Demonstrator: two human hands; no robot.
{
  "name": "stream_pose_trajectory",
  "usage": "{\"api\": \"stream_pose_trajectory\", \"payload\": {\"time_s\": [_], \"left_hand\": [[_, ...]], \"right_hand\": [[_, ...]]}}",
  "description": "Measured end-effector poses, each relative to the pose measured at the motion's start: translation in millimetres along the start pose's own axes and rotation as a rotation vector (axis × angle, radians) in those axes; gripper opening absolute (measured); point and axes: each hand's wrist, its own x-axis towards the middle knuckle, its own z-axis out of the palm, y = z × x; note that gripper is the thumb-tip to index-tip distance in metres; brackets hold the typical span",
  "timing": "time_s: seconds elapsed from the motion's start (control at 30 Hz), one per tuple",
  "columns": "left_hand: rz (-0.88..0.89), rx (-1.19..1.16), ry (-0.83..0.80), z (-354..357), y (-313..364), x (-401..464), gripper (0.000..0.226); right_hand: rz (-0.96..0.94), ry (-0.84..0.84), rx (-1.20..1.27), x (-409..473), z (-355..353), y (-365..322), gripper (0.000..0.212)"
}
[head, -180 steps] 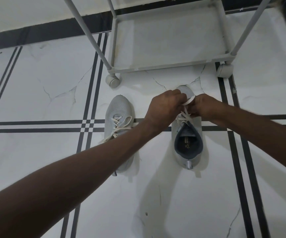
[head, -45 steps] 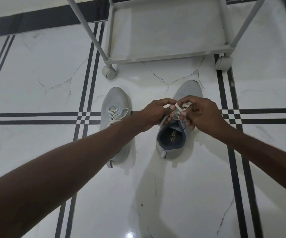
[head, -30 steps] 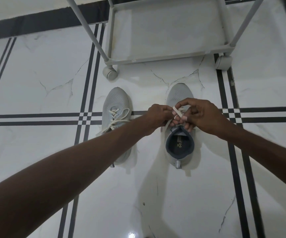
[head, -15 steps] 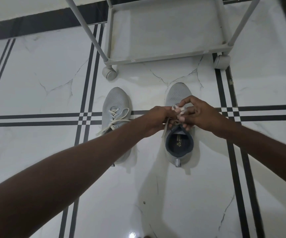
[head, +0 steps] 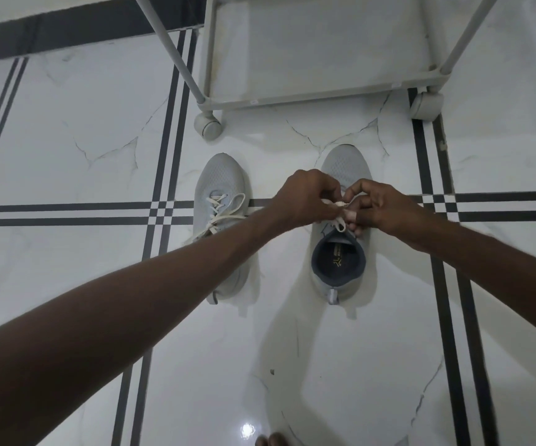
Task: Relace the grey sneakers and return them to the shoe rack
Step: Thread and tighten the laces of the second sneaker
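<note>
Pinching cream lace (head: pixel 340 220) at frame centre, my left hand (head: pixel 308 197) and right hand (head: pixel 377 209) met over right sneaker (head: pixel 340 265), presumably to cinch knot. Left sneaker (head: pixel 220 220) sat alongside, lace loose. Shoe rack (head: pixel 308 99) waited upper frame, shelf bare.

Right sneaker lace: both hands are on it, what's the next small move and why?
Probably pull the lace ends apart to snug the tie. The left hand and right hand pinch it together over the right sneaker, a short loop hangs slack above the opening, and the knot itself is hidden. The left sneaker already looks laced.
</note>
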Motion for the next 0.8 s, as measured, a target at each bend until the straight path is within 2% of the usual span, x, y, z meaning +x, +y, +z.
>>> {"api": "stream_pose_trajectory", "payload": {"time_s": [0.17, 0.3, 0.4, 0.5, 0.57, 0.63, 0.7, 0.8], "left_hand": [[0.163, 0.208, 0.205, 19, -7, -5, 0.012], [0.272, 0.322, 0.310, 34, 0, -12, 0.034], [0.150, 0.169, 0.306, 33, 4, -11, 0.027], [0.034, 0.037, 0.292, 33, 9, -10, 0.015], [-0.024, 0.020, 0.282, 32, 8, -12, 0.011], [-0.082, -0.009, 0.265, 27, 1, -16, 0.002], [-0.174, -0.105, 0.235, 19, -8, -23, 0.011], [-0.303, -0.212, 0.091, 9, -16, -36, 0.021]], "right_hand": [[0.048, -0.027, 0.117, 3, -3, -1, 0.021], [0.131, -0.059, 0.300, 7, -8, 0, 0.024], [0.143, -0.068, 0.300, 7, -6, 1, 0.026], [0.146, 0.002, 0.255, 6, -6, 1, 0.014], [0.117, 0.099, 0.161, 7, -6, 3, 0.008], [0.026, 0.244, -0.147, 11, -8, 8, 0.006], [-0.036, 0.355, -0.429, 12, -14, 14, 0.006], [0.005, 0.400, -0.472, 10, -23, 29, 0.006]]}}
